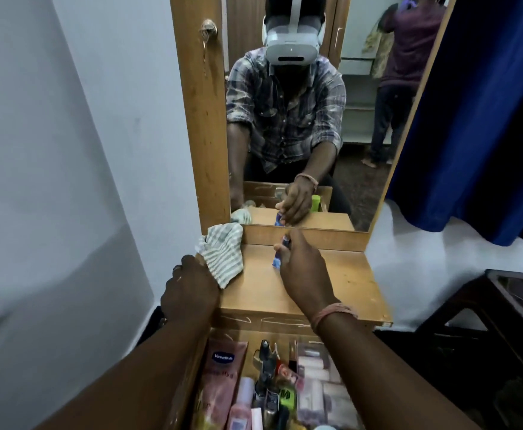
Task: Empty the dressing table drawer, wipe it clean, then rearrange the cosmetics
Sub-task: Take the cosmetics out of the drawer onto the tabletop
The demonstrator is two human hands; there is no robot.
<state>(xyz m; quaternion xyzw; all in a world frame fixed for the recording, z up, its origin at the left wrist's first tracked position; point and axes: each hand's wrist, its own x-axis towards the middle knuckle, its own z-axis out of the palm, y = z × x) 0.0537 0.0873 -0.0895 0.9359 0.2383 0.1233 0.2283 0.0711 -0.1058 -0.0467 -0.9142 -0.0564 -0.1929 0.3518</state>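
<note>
The drawer (232, 332) of the dressing table is standing pulled open at the bottom of the view, still packed with cosmetics lying side by side. A flat pink tube (219, 377) is lying along its left side, showing a dark blue oval label reading "Vaseline". Beside it a smaller pink bottle (241, 405) is lying, then a dark glossy bottle with a black cap (264, 364), a black item with a bright green mark (286, 395), and pale rectangular packets (316, 377) on the right; their lettering is too blurred to read.

The right hand (303, 274) is reaching over the wooden tabletop (331, 283), its fingers pinching a small blue and white tube (280, 252) and holding it upright near the back ledge, just under the mirror (300, 119). The writing on the tube cannot be read. A reddish thread band (331, 315) is sitting round that wrist.

The left hand (192, 290) is gripping a soft crumpled cloth (224, 256) with grey and white stripes, at the left edge of the tabletop. The tabletop is smooth light brown wood with pale scratch marks along its front edge.

The mirror is reflecting the person in a checked shirt and a white headset, and both hands.
</note>
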